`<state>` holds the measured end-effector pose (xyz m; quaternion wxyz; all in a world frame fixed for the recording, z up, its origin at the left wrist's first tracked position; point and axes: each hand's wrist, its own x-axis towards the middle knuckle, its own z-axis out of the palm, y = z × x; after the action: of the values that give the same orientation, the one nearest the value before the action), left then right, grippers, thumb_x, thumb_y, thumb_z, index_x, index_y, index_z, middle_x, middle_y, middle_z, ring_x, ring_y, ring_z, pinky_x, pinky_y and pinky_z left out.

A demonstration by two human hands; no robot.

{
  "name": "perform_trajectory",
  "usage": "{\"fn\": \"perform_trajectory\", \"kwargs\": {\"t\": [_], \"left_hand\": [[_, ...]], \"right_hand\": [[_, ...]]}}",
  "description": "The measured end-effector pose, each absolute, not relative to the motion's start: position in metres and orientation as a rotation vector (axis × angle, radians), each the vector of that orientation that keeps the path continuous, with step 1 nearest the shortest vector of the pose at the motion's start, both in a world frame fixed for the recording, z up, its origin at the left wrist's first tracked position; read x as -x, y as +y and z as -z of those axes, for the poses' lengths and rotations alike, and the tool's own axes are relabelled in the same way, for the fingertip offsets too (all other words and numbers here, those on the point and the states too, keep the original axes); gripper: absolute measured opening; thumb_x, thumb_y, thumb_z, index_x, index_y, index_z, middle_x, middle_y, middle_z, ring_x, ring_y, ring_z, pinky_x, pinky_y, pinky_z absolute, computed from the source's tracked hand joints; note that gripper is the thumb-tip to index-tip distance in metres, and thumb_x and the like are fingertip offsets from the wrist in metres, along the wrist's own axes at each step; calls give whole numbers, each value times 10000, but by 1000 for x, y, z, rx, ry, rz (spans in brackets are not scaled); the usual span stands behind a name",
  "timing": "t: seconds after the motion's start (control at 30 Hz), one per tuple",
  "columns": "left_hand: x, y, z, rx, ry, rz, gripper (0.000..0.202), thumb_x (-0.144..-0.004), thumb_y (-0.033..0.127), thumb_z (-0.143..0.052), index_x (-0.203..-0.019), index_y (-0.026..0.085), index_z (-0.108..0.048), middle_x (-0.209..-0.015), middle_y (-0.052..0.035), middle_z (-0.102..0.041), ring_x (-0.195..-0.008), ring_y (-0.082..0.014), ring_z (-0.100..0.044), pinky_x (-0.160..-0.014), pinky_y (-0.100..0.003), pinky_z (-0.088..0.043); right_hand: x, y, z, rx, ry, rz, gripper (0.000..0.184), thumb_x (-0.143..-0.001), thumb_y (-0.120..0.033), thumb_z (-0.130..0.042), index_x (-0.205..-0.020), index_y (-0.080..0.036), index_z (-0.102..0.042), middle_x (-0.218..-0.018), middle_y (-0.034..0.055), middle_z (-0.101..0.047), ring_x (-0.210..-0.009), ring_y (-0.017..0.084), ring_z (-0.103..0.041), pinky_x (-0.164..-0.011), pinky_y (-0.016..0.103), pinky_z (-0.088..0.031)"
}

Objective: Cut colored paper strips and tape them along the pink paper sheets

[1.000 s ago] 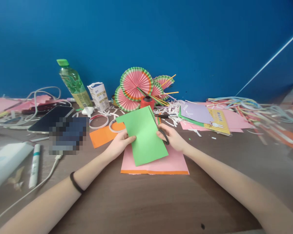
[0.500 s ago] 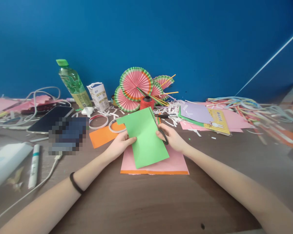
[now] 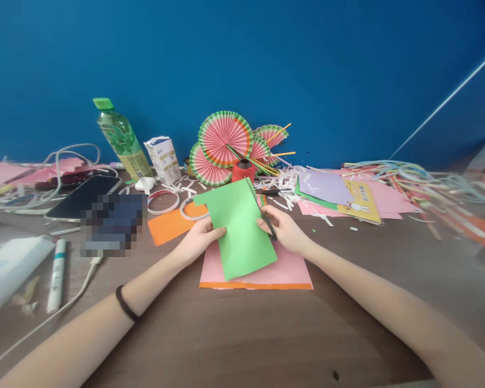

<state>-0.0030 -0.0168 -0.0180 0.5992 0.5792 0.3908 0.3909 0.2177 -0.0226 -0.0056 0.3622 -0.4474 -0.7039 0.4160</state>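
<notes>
Between my two hands is a sheet of green paper (image 3: pixel 242 231), tilted, with a narrow tab at its upper left corner. My left hand (image 3: pixel 204 234) pinches its left edge, thumb on top. At the right edge my right hand (image 3: pixel 283 230) is closed round the dark handles of a pair of scissors (image 3: pixel 272 226); the blades are mostly hidden behind the green paper. Beneath it a pink sheet (image 3: pixel 291 269) with an orange strip along its near edge lies on the table.
Folded paper fans (image 3: pixel 225 137) stand behind a red spool (image 3: pixel 242 171). To the left are a bottle (image 3: pixel 123 140), a small carton (image 3: pixel 164 160), tape rolls (image 3: pixel 163 201), a phone (image 3: pixel 84 198) and a marker (image 3: pixel 56 277). Paper scraps and a yellow booklet (image 3: pixel 364 202) lie right.
The green paper's lower right corner has shifted slightly left. My right hand and the scissors have moved a little to the left; my left hand stays almost still.
</notes>
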Motion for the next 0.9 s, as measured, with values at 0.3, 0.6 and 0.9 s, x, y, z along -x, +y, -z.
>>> {"fn": "perform_trajectory", "kwargs": {"t": [0.3, 0.6, 0.9], "left_hand": [[3, -17, 19, -1335, 899, -909, 406, -684, 337, -647, -1063, 200, -600, -1042, -48, -664, -951, -270, -605, -869, -396, -458], [3, -16, 19, -1338, 887, -906, 381, -691, 317, -644, -1051, 197, -601, -1065, -49, -656, -966, -263, -601, -884, -388, -449], [1, -16, 16, -1272, 991, -1028, 377, -680, 314, -636, -1017, 151, -595, -977, -62, -682, -889, -253, -625, -803, -369, -488]], "right_hand": [[-218, -23, 4, 1158, -1820, -1056, 307, -774, -495, -497, -840, -196, -475, -739, 10, -491, -637, 131, -459, -564, 251, -375], [-217, -23, 6, 1143, -1797, -1075, 299, -754, -466, -543, -835, -186, -476, -740, 9, -481, -640, 125, -445, -594, 261, -389], [-220, -20, -1, 1114, -1628, -1234, 324, -776, -502, -501, -794, -178, -491, -548, -47, -449, -416, 72, -401, -409, 224, -308]]}}
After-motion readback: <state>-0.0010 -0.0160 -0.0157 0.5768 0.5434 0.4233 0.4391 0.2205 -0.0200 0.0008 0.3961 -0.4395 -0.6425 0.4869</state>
